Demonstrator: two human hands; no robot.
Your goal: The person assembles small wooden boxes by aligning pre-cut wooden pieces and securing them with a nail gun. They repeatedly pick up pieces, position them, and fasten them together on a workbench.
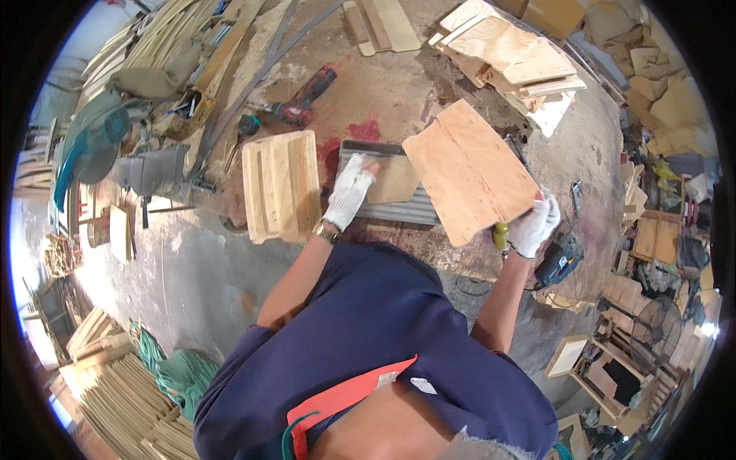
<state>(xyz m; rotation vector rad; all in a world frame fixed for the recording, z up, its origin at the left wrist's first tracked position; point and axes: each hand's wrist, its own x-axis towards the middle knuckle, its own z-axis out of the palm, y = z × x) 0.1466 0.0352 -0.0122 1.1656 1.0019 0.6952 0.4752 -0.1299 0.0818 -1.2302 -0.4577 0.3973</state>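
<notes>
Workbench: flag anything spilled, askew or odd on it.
Red blotches stain the brown tabletop near the drill; they look like spilled colouring, though I cannot tell what. The board stack at the far right is askew, its pieces overlapping at different angles.

The assembly area includes two hands, one left gloved hand and one right gloved hand, with one wristwatch. Pieces at the hands total two: one large wooden panel and one smaller board, with one ribbed metal tray. The table carries three board groups, namely one left stack, one upper-right pile and one far set, plus one red-and-black cordless drill.
</notes>
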